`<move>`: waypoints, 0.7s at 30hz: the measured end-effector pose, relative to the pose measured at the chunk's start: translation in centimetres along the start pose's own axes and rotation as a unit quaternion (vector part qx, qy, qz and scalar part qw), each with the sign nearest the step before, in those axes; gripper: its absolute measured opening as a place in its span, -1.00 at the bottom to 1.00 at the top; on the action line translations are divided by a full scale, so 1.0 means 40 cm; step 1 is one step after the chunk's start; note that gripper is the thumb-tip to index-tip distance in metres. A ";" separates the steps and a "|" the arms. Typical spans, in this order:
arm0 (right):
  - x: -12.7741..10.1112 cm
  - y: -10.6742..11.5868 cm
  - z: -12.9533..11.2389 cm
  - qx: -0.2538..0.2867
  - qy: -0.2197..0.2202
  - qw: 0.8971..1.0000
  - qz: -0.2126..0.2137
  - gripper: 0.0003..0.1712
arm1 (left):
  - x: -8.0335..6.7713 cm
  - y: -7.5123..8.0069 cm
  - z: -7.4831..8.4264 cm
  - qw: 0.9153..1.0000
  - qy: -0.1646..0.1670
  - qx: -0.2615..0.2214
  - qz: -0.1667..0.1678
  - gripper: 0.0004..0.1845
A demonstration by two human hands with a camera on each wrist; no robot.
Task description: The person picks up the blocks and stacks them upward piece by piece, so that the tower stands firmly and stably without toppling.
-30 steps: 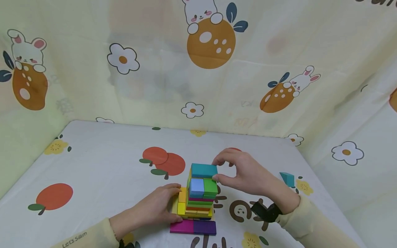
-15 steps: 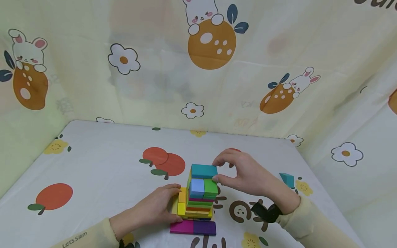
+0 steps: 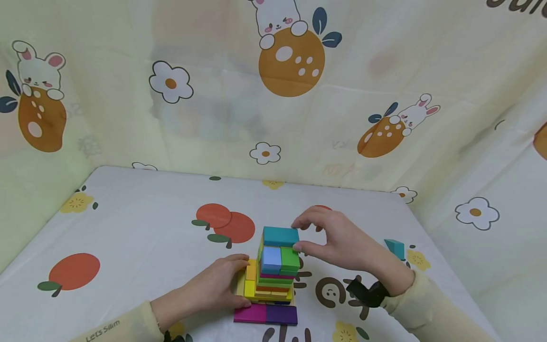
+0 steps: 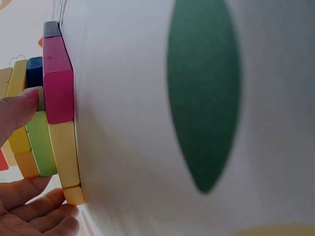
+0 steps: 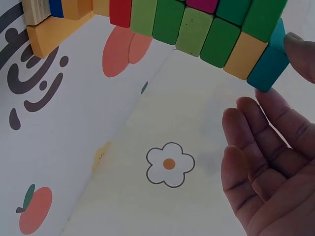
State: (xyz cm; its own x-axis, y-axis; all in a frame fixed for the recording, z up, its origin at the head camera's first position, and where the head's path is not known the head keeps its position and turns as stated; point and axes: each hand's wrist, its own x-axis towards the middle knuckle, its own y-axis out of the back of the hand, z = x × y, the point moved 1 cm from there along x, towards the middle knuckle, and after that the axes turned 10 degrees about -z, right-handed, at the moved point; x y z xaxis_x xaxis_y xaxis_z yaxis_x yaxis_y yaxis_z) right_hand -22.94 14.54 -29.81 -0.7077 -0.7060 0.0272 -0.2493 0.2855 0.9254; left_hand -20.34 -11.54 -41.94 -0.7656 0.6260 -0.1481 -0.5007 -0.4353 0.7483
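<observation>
A stack of coloured blocks (image 3: 275, 278) stands on a wooden base in the middle of the table. A teal block (image 3: 279, 235) lies on top of it, over a light blue and a green one. My right hand (image 3: 297, 235) pinches the teal block's right end between thumb and forefinger; in the right wrist view the teal block (image 5: 268, 69) sits between thumb and fingers (image 5: 266, 162). My left hand (image 3: 244, 280) holds the left side of the stack's base, fingers behind, thumb in front. Its thumb (image 4: 15, 115) touches the lower blocks beside a magenta block (image 4: 58, 83).
A magenta block (image 3: 249, 313) and a purple block (image 3: 282, 314) lie flat against the front of the base. A loose teal block (image 3: 395, 247) lies on the table to the right. Patterned cloth walls close in the back and both sides.
</observation>
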 end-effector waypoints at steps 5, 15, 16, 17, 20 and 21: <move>-0.013 0.006 0.013 0.001 0.003 1.000 0.020 -0.71 | -0.001 0.000 0.001 1.000 0.002 -0.002 -0.001 -0.21; -0.109 -0.002 0.140 -0.016 -0.084 0.994 0.070 -0.74 | -0.002 0.000 0.002 1.000 0.006 -0.001 -0.004 -0.19; -0.124 -0.007 0.162 -0.019 -0.106 0.992 0.069 -0.72 | -0.002 0.001 0.002 1.000 0.007 -0.002 -0.004 -0.19; -0.138 -0.013 0.186 -0.024 -0.128 0.989 0.066 -0.69 | -0.002 0.000 0.002 1.000 0.008 -0.003 -0.004 -0.19; -0.182 -0.033 0.253 -0.031 -0.200 0.978 0.038 -0.60 | -0.003 0.000 0.002 1.000 0.008 -0.006 -0.005 -0.19; -0.196 -0.042 0.275 -0.037 -0.227 0.973 0.024 -0.59 | -0.004 -0.001 0.002 1.000 0.009 -0.007 -0.005 -0.19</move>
State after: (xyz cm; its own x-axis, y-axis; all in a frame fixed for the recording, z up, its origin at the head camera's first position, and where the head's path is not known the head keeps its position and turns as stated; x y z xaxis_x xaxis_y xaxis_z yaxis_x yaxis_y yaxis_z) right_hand -24.25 26.74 -35.72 -0.9410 -0.3282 -0.0828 -0.1715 0.2515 0.9525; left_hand -20.17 -11.58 -41.89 -0.7670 0.6194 -0.1674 -0.5144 -0.4377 0.7375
